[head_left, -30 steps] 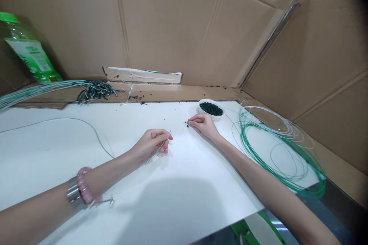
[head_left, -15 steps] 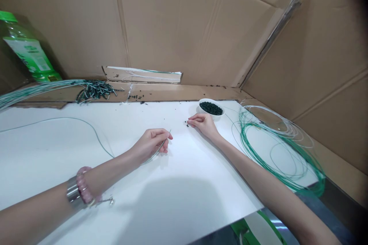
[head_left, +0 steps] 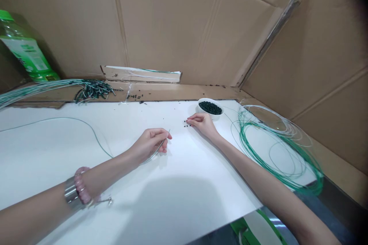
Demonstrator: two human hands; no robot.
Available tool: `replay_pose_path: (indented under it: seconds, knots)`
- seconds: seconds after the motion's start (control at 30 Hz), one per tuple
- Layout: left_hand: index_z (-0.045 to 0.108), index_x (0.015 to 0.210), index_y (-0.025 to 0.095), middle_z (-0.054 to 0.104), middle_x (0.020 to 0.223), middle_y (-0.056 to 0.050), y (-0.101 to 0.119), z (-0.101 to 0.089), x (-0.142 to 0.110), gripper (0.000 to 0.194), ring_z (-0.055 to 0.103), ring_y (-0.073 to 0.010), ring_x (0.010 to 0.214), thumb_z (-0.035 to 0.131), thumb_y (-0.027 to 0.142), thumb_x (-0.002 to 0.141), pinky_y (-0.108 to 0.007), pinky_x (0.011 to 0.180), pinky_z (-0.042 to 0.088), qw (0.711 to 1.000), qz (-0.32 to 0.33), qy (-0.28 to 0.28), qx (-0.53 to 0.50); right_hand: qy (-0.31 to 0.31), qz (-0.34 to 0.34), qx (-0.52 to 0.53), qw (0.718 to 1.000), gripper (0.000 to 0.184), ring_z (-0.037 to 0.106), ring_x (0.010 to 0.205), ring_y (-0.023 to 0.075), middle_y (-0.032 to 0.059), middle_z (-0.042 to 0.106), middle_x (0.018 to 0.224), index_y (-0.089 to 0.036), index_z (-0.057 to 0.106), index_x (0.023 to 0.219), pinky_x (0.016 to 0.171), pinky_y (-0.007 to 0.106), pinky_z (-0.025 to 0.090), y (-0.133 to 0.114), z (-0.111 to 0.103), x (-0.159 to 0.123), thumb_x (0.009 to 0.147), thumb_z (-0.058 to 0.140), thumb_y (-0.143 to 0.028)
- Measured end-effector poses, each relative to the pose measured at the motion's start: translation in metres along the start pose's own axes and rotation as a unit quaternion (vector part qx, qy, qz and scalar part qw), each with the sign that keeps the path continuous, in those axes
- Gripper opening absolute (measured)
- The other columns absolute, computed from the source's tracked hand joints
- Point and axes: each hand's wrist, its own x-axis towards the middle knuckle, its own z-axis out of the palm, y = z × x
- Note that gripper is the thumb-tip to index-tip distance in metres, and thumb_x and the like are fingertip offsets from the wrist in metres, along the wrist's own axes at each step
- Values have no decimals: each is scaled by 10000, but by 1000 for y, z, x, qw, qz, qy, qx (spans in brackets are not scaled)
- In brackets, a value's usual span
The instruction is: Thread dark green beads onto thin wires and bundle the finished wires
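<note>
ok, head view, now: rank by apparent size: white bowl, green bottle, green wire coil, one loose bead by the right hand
Largest to smallest, as they look:
1. green wire coil, by its outline
2. green bottle
3. white bowl
4. loose bead, just a speck

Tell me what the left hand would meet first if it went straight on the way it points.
Probably the loose dark beads on the white tabletop, with the right hand just beyond. Height is unclear from this one view, so the left hand might pass above the beads.
</note>
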Motion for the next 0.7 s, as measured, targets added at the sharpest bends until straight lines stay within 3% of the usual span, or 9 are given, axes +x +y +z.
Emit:
replay_pose_path:
  seconds: [0.7]
  knots:
    - [614,671,116,503,431,58,3,3,-2,167,392,-31,386,619,256,763,-194,529,463,1000,-3,4,-4,15,-40,-69,997,250,627,999,182,72,635,1122,-142,623,1082,890,396,535,-3,0,-1,932,586,-339]
